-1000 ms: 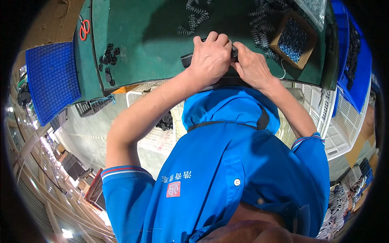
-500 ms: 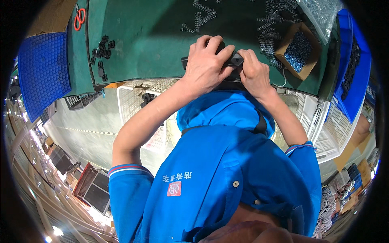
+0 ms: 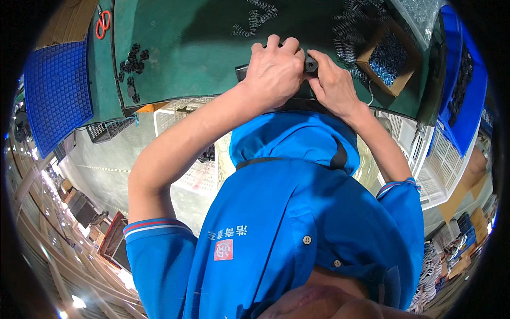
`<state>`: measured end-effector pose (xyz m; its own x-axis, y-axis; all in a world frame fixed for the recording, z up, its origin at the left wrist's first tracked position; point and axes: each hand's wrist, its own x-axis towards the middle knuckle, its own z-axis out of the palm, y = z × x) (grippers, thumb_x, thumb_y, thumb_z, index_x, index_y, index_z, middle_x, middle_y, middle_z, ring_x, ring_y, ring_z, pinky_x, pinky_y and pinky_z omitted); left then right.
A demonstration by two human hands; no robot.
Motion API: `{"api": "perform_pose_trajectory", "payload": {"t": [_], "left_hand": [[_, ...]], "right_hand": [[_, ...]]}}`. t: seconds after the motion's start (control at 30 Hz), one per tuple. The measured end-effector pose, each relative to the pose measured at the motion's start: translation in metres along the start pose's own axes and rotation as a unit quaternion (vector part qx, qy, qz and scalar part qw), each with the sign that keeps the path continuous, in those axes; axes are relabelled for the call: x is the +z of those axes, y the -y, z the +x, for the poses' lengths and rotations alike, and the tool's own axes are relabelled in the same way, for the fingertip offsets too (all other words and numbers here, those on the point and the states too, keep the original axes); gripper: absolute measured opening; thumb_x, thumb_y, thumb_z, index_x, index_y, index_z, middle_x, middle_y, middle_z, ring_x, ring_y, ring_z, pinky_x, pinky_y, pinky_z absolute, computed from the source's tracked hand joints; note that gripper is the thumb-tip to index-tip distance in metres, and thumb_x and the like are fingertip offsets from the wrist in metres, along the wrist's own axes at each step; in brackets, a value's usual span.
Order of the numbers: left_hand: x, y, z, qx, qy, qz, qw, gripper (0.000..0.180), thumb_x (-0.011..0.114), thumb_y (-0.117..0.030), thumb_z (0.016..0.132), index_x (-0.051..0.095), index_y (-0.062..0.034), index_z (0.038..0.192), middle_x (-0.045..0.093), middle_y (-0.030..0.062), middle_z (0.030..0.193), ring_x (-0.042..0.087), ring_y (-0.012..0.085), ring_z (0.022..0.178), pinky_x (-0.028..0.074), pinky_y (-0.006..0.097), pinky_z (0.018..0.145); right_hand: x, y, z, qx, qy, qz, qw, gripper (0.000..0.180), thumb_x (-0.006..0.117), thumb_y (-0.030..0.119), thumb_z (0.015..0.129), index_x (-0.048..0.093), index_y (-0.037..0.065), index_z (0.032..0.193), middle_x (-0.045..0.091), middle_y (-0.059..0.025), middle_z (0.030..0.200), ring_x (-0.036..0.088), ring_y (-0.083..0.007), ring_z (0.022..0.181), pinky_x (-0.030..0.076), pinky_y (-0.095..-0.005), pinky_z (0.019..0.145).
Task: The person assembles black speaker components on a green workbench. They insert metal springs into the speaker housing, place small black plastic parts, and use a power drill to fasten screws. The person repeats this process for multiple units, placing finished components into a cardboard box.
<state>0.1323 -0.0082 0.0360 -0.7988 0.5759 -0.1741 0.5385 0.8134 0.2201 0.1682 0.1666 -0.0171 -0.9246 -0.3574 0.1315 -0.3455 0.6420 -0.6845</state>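
Observation:
At the near edge of the green worktable, both hands are on a black block-like part. My left hand lies over it with bent fingers, covering most of it. A dark end sticks out on the left side of that hand. My right hand is closed around the right end, thumb and fingers against it. Its exact kind is hidden under the hands. Loose metal coil springs lie just beyond, and more springs are heaped to the right.
A cardboard box of small metal pieces stands right, beside a clear plastic bag and a blue bin. Small black parts, red-handled scissors and a blue gridded tray are left. White baskets sit below the table edge.
My left hand has shifted slightly up and rolled further over the black part, its elbow swinging outward. The right hand's fingers have straightened somewhat along the part's end.

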Motion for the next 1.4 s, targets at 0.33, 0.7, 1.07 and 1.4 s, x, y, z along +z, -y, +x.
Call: {"api": "perform_pose_trajectory", "payload": {"t": [0.33, 0.7, 1.07, 1.4], "left_hand": [[0.0, 0.01, 0.002, 0.06, -0.011, -0.015, 0.998, 0.05, 0.076, -0.032, 0.076, 0.064, -0.0101, 0.118, 0.058, 0.0086, 0.113, 0.054, 0.0321, 0.11, 0.046, 0.044, 0.085], [0.01, 0.002, 0.009, 0.085, -0.028, 0.06, 0.994, 0.032, 0.071, -0.028, 0.078, 0.069, -0.0076, 0.102, 0.057, 0.0044, 0.099, 0.054, 0.0297, 0.098, 0.043, 0.044, 0.07], [0.009, -0.003, 0.007, 0.072, -0.025, 0.055, 0.996, 0.033, 0.071, -0.03, 0.08, 0.067, -0.0047, 0.101, 0.056, 0.0061, 0.102, 0.053, 0.0289, 0.097, 0.044, 0.043, 0.069], [0.02, -0.003, 0.008, 0.057, -0.099, 0.023, 0.993, 0.03, 0.073, -0.03, 0.076, 0.068, -0.005, 0.093, 0.057, 0.006, 0.097, 0.054, 0.0288, 0.095, 0.042, 0.043, 0.067]], "right_hand": [[0.001, 0.001, -0.001, 0.066, 0.023, -0.002, 0.998, 0.04, 0.068, 0.014, 0.085, 0.047, 0.005, 0.117, 0.066, -0.0188, 0.083, 0.065, -0.0407, 0.077, 0.05, -0.0478, 0.063], [-0.007, 0.006, 0.011, 0.07, 0.1, -0.092, 0.988, 0.036, 0.067, 0.017, 0.084, 0.045, 0.002, 0.108, 0.066, -0.022, 0.073, 0.067, -0.0384, 0.066, 0.053, -0.0469, 0.058], [-0.199, -0.124, -0.059, 0.479, -0.005, -0.354, 0.803, 0.08, 0.06, 0.07, 0.079, 0.055, 0.011, 0.132, 0.065, -0.0242, 0.118, 0.061, -0.0394, 0.113, 0.048, -0.0453, 0.09], [-0.186, -0.136, -0.094, 0.518, -0.061, -0.253, 0.815, 0.074, 0.069, 0.063, 0.073, 0.064, 0.008, 0.122, 0.068, -0.0238, 0.11, 0.063, -0.0392, 0.108, 0.048, -0.0431, 0.089]]}}
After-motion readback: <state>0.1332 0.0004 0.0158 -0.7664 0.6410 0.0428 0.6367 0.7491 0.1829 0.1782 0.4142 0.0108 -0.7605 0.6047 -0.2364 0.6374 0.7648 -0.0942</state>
